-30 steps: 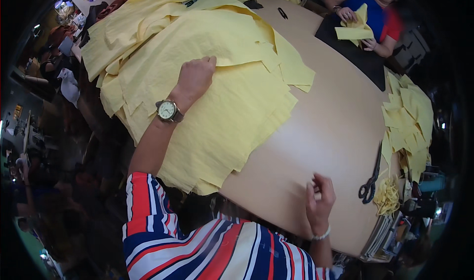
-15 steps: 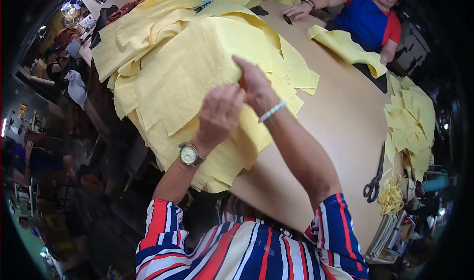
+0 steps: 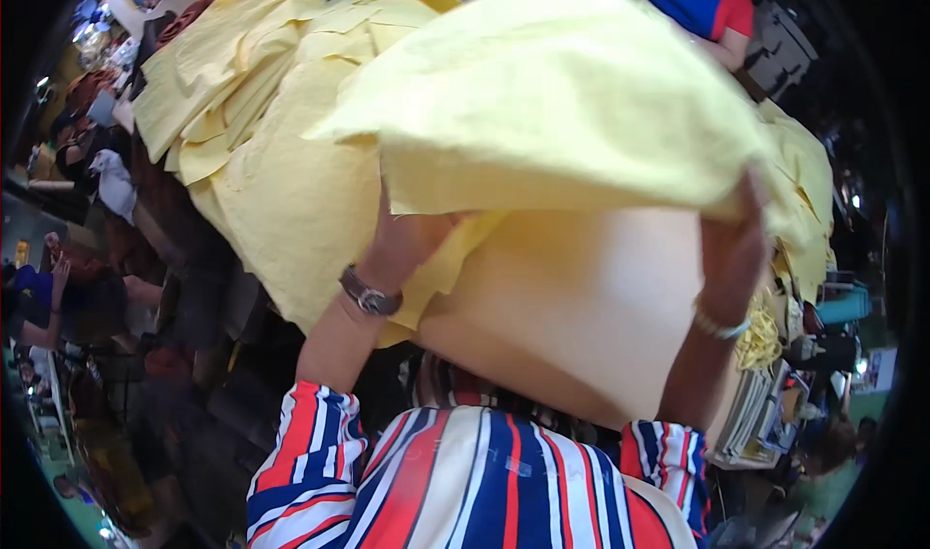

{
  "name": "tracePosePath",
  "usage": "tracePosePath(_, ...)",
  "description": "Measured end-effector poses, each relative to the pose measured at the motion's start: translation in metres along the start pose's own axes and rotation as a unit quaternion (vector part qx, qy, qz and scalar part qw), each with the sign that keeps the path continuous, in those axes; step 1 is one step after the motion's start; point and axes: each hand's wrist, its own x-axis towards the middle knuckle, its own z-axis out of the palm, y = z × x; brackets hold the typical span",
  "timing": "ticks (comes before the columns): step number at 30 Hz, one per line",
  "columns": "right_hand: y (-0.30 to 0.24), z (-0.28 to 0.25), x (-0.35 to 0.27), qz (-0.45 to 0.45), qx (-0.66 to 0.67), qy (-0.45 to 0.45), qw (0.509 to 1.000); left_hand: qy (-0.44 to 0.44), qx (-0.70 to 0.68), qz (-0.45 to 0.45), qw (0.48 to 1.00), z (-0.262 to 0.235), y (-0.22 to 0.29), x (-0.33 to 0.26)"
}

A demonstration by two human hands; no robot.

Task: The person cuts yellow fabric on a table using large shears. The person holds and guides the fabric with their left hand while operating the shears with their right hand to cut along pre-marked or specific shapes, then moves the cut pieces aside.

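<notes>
Right edge of the yellow cloth sheet (image 3: 572, 113) appears pinched in the right hand (image 3: 734, 258); closure of the left hand (image 3: 412, 244) can't be told, fingers being hidden behind the sheet's near-left part. Sheet is raised and billowed above the tan table (image 3: 581, 297), near the yellow cloth pile (image 3: 271, 190). Judged light, limp, not fragile; best gripped at two spread corners to limit folding.

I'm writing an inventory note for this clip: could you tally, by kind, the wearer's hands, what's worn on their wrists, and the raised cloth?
Left hand and right hand: 2
Wristwatch: 1, on the left
Pale bracelet: 1, on the right
Raised yellow cloth: 1
Total: 5
</notes>
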Motion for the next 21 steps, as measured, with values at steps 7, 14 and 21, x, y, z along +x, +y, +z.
tracePosePath(7,-0.011,-0.039,-0.092,0.154,-0.217,0.082,0.960,0.101,0.012,0.090,0.991,0.026,-0.018,0.003)
tracePosePath(14,-0.004,-0.057,-0.046,0.244,-0.024,0.144,0.959,0.160,0.313,-0.091,0.932,0.037,-0.003,0.044)
tracePosePath(21,-0.023,-0.077,0.159,0.028,0.128,0.269,0.954,0.067,0.200,0.057,0.976,0.072,0.004,0.287)
